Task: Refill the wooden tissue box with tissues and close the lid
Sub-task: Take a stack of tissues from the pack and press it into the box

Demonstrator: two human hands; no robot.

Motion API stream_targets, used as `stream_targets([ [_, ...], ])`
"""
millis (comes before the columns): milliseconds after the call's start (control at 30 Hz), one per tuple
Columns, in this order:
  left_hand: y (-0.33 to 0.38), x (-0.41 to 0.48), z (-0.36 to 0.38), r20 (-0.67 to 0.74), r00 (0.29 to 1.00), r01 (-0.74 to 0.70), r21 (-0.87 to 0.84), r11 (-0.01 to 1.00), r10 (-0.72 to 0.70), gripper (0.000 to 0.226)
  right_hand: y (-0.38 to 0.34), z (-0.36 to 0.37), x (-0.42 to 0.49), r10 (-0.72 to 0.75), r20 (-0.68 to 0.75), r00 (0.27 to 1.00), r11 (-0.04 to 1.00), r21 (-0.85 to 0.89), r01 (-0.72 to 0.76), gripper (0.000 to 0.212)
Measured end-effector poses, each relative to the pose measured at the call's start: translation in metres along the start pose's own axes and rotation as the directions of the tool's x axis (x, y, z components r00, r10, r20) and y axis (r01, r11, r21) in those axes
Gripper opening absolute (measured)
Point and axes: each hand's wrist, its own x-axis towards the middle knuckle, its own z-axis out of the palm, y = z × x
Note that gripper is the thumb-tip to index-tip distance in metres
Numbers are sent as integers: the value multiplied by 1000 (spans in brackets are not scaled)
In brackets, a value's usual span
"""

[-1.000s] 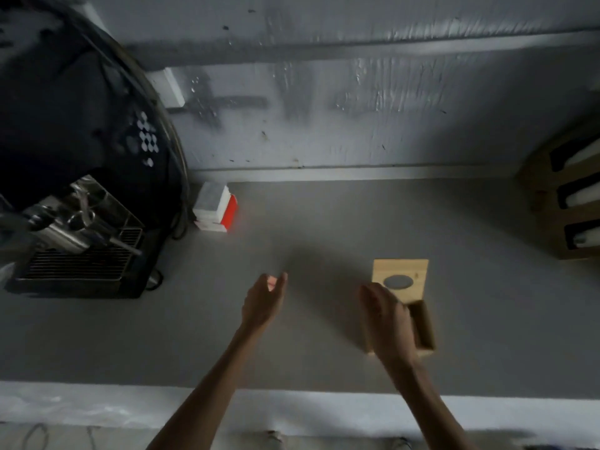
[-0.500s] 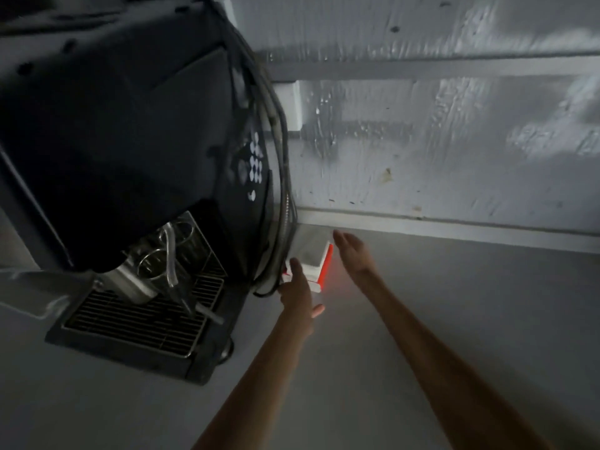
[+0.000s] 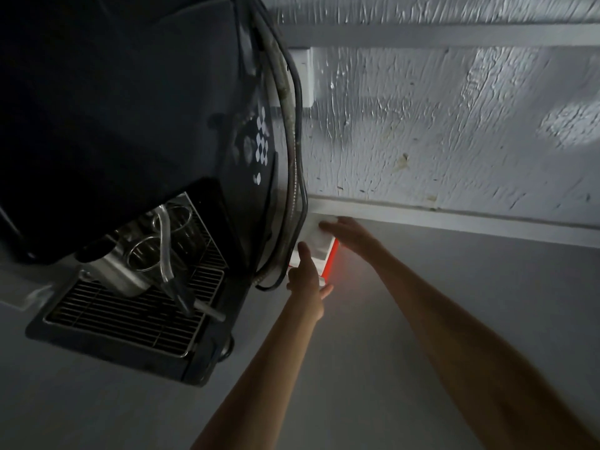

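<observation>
Where the grey tabletop (image 3: 422,319) meets the wall: black espresso machine (image 3: 130,125), left; white-and-red tissue pack (image 3: 319,246) beside its hoses. Right hand (image 3: 349,233) lies flat on the pack, fingers spread; left hand (image 3: 306,284) touches its near end, thumb apart.

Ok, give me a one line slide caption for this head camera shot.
Both hands, left hand and right hand, close on a red-and-white tissue pack beside the black coffee machine on a grey counter.
</observation>
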Motion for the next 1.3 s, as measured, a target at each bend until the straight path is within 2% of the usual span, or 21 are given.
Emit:
stream_targets([
  [100,1,-2,1,-1,1000,-10,-21,1000,10,76,-7,-4,-3,-26,-8,1000,991,-131,24,57],
  [200,0,-1,5,-13,1000,-22,-42,999,22,65,-16,-6,-2,-19,35,999,980,-195,26,62],
  [267,-1,0,6,-19,999,-35,-24,999,34,60,-21,-6,2,39,84,996,980,-200,-22,50],
  [333,-1,2,6,-21,999,-41,7,999,41,57,-24,-7,2,68,95,993,986,-161,-53,26],
  [400,1,0,6,-25,999,-46,26,999,47,55,-25,-8,1,113,106,988,991,-84,-104,22],
  [467,2,-2,6,-24,998,-50,45,998,51,56,-24,-10,-3,137,150,979,990,8,-140,29],
  [567,4,-5,4,-5,1000,-19,46,999,19,54,-26,-16,-11,148,162,976,989,-7,-149,43],
  [733,7,-14,-2,40,999,-9,76,997,6,45,-29,-17,-21,119,155,981,989,65,-131,46],
  [800,8,-19,-3,64,997,-30,8,1000,29,41,-30,-19,-25,117,186,976,980,139,-144,50],
  [867,10,-22,-4,77,997,-22,-34,999,24,40,-28,-22,-28,98,221,970,982,134,-130,53],
  [1033,10,-24,-9,146,989,-29,-4,1000,30,39,-29,-32,-54,97,209,973,991,68,-114,45],
  [1167,4,-41,-22,175,984,-41,17,999,37,23,-10,-35,-85,87,203,975,973,192,-127,40],
  [1300,-15,-71,-51,406,911,-129,111,985,73,49,35,-35,-129,-24,210,977,943,331,-48,49],
])
